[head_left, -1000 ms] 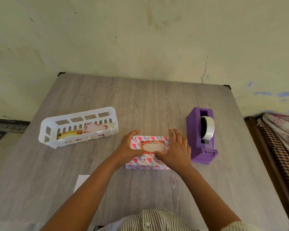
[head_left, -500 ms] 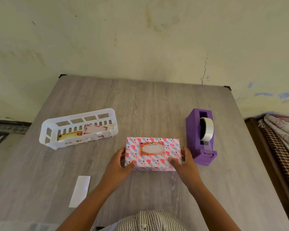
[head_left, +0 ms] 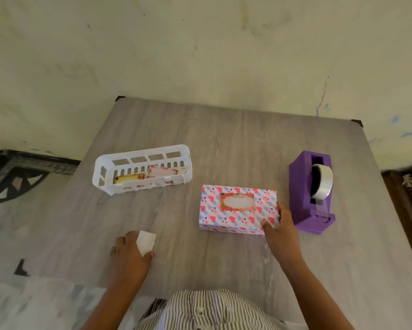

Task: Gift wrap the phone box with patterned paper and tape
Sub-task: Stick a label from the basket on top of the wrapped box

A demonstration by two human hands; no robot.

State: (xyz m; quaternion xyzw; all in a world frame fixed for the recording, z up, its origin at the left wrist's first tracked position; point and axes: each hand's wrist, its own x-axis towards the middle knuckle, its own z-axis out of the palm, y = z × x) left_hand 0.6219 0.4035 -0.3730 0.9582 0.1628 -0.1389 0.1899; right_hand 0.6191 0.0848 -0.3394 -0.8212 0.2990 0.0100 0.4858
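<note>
Wrapped phone box (head_left: pixel 238 209) sits centre-right on table (head_left: pixel 200 139), looks light, rigid, slick-papered, best held by its short ends; right hand (head_left: pixel 280 231) grips its near-right corner, left hand (head_left: pixel 128 254) pinches white paper slip (head_left: pixel 146 241).

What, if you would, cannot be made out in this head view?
- Wrapped box: underside and far side face away; label script too small.
- White paper slip: lower part hidden by the left hand.
- Cards in the white basket: partly behind its slotted wall.
</note>
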